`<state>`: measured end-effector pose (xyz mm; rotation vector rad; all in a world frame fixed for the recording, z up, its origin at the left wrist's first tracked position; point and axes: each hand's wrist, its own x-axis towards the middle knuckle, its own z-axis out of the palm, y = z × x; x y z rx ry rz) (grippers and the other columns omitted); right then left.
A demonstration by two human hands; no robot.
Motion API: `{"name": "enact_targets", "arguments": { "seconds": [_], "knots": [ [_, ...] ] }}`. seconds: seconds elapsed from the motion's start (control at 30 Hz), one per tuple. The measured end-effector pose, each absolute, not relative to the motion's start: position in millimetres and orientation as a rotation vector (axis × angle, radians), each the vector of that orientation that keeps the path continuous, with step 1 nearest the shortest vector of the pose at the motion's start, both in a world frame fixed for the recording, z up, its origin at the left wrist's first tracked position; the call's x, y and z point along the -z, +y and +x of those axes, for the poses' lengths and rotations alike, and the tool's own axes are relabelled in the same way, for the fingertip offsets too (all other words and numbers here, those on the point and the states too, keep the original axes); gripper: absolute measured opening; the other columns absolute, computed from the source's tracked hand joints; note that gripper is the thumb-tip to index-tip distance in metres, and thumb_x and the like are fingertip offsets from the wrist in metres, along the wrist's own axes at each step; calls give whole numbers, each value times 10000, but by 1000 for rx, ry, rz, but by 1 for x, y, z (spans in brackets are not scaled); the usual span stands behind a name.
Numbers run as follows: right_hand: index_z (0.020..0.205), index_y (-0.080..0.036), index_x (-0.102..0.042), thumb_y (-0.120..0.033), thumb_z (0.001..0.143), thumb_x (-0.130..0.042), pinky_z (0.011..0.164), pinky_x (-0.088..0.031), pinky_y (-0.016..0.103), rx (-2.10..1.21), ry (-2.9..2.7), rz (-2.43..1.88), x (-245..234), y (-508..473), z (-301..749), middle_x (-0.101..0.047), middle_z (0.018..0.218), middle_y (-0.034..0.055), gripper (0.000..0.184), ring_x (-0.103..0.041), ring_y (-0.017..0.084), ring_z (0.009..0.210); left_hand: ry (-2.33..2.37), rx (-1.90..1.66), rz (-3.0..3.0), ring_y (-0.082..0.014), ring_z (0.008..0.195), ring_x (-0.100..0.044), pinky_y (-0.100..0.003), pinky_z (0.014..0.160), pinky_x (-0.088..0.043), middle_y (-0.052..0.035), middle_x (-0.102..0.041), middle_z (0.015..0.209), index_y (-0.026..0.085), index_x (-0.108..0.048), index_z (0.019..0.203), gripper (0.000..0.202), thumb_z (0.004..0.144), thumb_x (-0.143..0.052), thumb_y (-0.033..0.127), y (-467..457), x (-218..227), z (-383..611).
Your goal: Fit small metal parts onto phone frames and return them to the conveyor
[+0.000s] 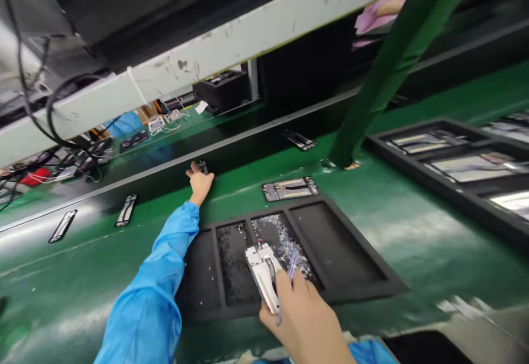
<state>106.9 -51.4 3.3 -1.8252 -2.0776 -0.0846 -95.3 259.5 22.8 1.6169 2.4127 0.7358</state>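
My right hand (308, 314) grips an opened phone assembly (264, 276) with a white and silver inside. Slim purple tweezers (293, 267) are also between its fingers. Below the phone lies a black foam tray (363, 292) with compartments; small dark bits fill one and small shiny bits another. My left arm, in a blue sleeve, stretches past the tray's left side. At the dark belt, my left hand (200, 185) is closed around a small dark phone part (201, 167), mostly hidden by the fingers.
Another opened phone (289, 189) lies behind the tray. More phone assemblies (126, 210) rest to the left and one (301, 140) on the belt. A larger black tray (413, 166) holds phones at right. A green-wrapped post (380, 72) and a white beam (231, 39) cross above.
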Motion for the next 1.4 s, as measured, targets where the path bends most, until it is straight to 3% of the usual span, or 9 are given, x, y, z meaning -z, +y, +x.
{"name": "enact_targets", "arguments": {
  "seconds": [0.17, 0.3, 0.33, 0.4, 0.5, 0.57, 0.67, 1.03, 1.4],
  "knots": [
    [776, -236, -568, -408, 834, -709, 509, -464, 305, -119, -2084, -1796, -10, -45, 115, -617, 638, 39, 229, -646, 239, 576, 2361, -662, 1748, -273, 1197, -577, -492, 988, -522, -119, -513, 1405, 186, -517, 1378, 461, 971, -639, 363, 276, -9, -84],
    [1178, -254, -646, -492, 1021, -391, 637, -533, 311, -862, -1754, -1607, -25, -19, 161, -729, 804, 44, 382, -698, 215, 695, 2245, -595, 1879, -362, 1359, -421, -600, 1104, -360, -191, -411, 1485, 133, -464, 1422, 483, 983, -584, 294, 265, -18, -74],
    [1156, -253, -666, -505, 1027, -355, 633, -531, 308, -977, -1624, -1567, -26, -11, 170, -713, 778, 39, 421, -681, 206, 682, 2170, -573, 1940, -374, 1381, -385, -600, 1119, -325, -218, -403, 1481, 107, -468, 1413, 458, 993, -546, 272, 255, -22, -72],
    [1000, -238, -694, -544, 996, -409, 583, -508, 300, -1126, -1372, -1510, -23, 5, 181, -636, 654, 14, 418, -626, 194, 608, 1923, -505, 2099, -346, 1368, -398, -527, 1129, -322, -221, -461, 1421, 100, -541, 1339, 374, 1007, -487, 263, 220, -31, -69],
    [883, -227, -663, -551, 900, -601, 511, -463, 289, -1280, -1109, -1447, -9, 22, 182, -554, 567, -25, 330, -551, 171, 513, 1387, -327, 2297, -235, 1178, -562, -339, 1055, -416, -87, -629, 1199, 212, -692, 1104, 246, 954, -610, 388, 148, -38, -63],
    [857, -220, -673, -530, 865, -668, 512, -457, 288, -1314, -1066, -1456, -1, 29, 179, -566, 561, -23, 310, -546, 165, 509, 1096, -244, 2364, -221, 1106, -590, -311, 1011, -435, -65, -651, 1136, 231, -705, 1089, 323, 891, -702, 486, 105, -36, -58],
    [813, -215, -700, -512, 831, -713, 521, -471, 294, -1271, -1109, -1496, 3, 31, 177, -594, 552, -6, 298, -572, 177, 526, 931, -217, 2437, -243, 1063, -589, -355, 966, -435, -114, -642, 1118, 175, -677, 1159, 370, 959, -621, 482, 74, -25, -54],
    [916, -227, -742, -494, 839, -689, 537, -567, 303, -1253, -1254, -1580, 6, 26, 172, -731, 692, 35, 284, -686, 209, 556, 949, -207, 2482, -191, 943, -633, -300, 874, -463, -87, -680, 1025, 197, -710, 1076, 336, 1059, -440, 395, 81, -12, -55],
    [964, -167, -713, -420, 900, -644, 508, -488, 228, -1381, -1014, -1452, 16, 36, 157, -672, 659, 7, 270, -625, 133, 537, 886, -555, 2590, -171, 795, -599, -286, 733, -477, -41, -624, 894, 182, -640, 929, 241, 1033, -515, 361, 85, 8, -56]
  ]
}}
